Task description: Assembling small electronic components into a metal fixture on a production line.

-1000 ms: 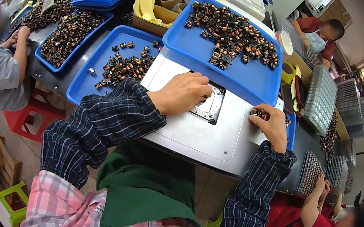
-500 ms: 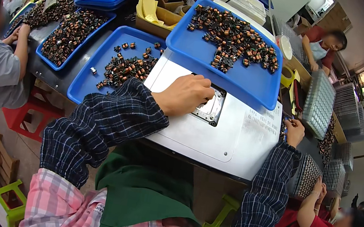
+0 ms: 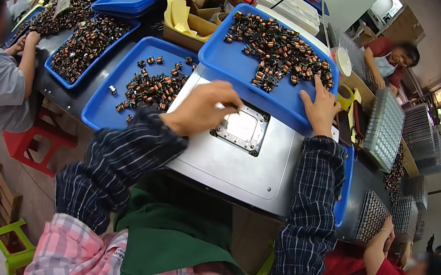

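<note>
My left hand [image 3: 206, 107] is closed, its fingertips together at the upper left edge of a square metal fixture [image 3: 242, 128] with a bright lit window and dark corner screws. What the fingertips pinch, if anything, is too small to make out. My right hand [image 3: 321, 108] lies over the right front side of a blue tray [image 3: 228, 57], index finger and thumb apart, beside small copper-wound coils [image 3: 281, 51]. The fixture sits in a silver machine top [image 3: 200, 154], and the tray rests on the back of it.
Left of the machine, more coils lie in another blue tray [image 3: 101, 100]. A narrow blue tray [image 3: 345, 187] shows beyond my right sleeve. A cardboard box [image 3: 185, 32] with yellow pads stands behind. Clear gridded trays [image 3: 384, 127] stand at right. Co-workers sit on both sides.
My right hand has moved from the machine's right side up and left onto the blue coil tray, its fingers spreading. My left hand has drawn back leftward, uncovering more of the lit fixture.
</note>
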